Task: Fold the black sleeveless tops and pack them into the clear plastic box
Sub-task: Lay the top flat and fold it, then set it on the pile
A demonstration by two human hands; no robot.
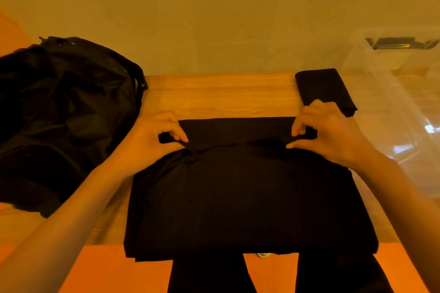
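Left hand (152, 140): fingers curled, thumb and fingertips pinching a raised fold of the black top (238, 197) at its left side. Narrow grip, nothing else held.

Right hand (331, 135): fingers curled likewise, thumb and fingertips pinching the same fold at its right side. Narrow grip, nothing else held.

Black top: spread flat across the middle of the table (214, 95), near hem hanging over the near edge. Beyond the pinched fold, a flat band of the same cloth lying toward the far edge. Some bunching just below the left hand.

Folded top (323, 89): neat dark rectangle near the far right corner of the table, just beyond the right hand. Touching the box or only beside it: cannot tell.

Clear plastic box (392, 102): at the right edge of the table, see-through walls, dark latch on the far rim. Standing on the table or beside it: cannot tell.

Heap of black garments (64, 114): at the left edge of the table, crumpled, cords or straps showing at its far end.

Small pale tag (263, 255): just below the hanging hem at the near edge. Print too small to read.

Black trousers (207, 276): below the near edge.
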